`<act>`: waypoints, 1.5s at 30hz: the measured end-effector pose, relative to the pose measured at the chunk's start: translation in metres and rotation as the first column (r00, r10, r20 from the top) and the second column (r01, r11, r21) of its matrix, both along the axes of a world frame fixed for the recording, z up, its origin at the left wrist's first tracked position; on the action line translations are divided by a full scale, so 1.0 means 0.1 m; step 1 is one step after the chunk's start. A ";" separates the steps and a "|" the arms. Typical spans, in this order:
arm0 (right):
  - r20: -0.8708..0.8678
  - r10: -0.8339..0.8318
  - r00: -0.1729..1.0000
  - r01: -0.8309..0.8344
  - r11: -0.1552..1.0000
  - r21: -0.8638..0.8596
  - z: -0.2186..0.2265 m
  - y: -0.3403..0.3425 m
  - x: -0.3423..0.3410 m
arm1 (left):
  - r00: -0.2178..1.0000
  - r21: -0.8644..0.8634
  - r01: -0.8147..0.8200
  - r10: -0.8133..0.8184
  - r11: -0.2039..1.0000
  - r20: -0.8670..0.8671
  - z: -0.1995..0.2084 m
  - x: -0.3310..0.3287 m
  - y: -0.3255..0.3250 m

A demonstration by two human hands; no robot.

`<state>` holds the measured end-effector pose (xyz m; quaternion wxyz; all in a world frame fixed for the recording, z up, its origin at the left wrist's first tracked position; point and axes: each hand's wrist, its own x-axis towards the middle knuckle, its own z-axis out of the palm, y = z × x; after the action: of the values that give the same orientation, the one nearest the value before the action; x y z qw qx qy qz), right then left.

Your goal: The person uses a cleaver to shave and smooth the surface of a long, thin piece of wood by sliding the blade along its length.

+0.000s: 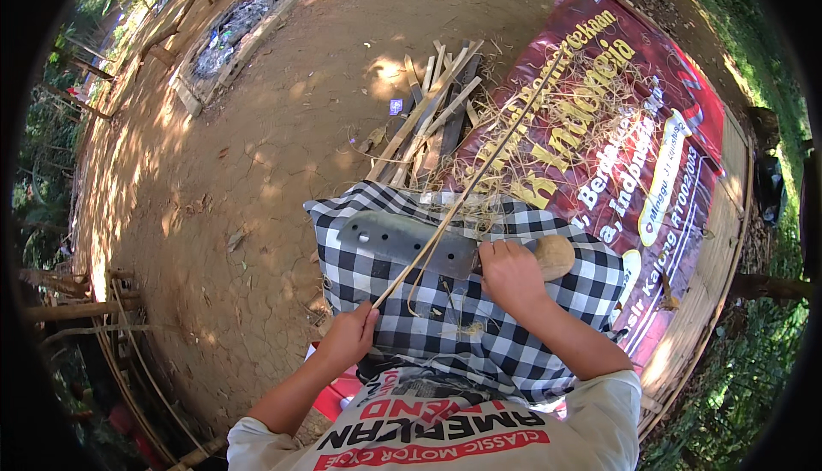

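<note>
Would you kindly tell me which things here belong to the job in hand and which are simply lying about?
Seemingly part of the job:
thin strip, in the left hand
broad knife, in the right hand
checked cloth, across the lap
pale shavings, likely offcuts

Apparently just lying about:
wood pieces, untouched
small purple square
dry leaf

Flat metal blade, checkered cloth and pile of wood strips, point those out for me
Flat metal blade [439, 259], head view: on its dark face.
Checkered cloth [497, 344], head view: on its lower middle.
Pile of wood strips [425, 113], head view: near its middle.
</note>
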<state>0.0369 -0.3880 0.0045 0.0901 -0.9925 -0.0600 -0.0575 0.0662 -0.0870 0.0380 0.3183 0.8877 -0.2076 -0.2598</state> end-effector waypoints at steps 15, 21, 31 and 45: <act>0.067 -0.393 0.917 0.390 0.919 0.058 0.13 -0.93 0.35 | 0.999 0.097 0.015 -0.019 0.995 0.043 0.19 0.11 0.09; -0.069 -0.689 0.722 0.692 0.716 0.094 0.19 -1.35 0.14 | 0.988 0.067 -0.084 0.075 0.994 0.134 0.10 0.05 0.27; 0.045 -0.241 0.969 0.211 0.914 0.346 0.18 -0.28 0.15 | 0.955 0.123 -0.215 0.183 0.969 0.232 -0.10 -0.03 0.41; 0.145 0.022 0.989 -0.054 0.973 0.222 -0.25 -0.19 0.48 | 0.953 0.101 -0.190 0.158 0.977 0.260 -0.59 -0.13 0.61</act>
<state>0.0847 -0.4070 -0.0210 0.1988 -0.9679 -0.0783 -0.1323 0.0531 -0.0257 -0.0207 0.2551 0.9464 -0.1504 -0.1289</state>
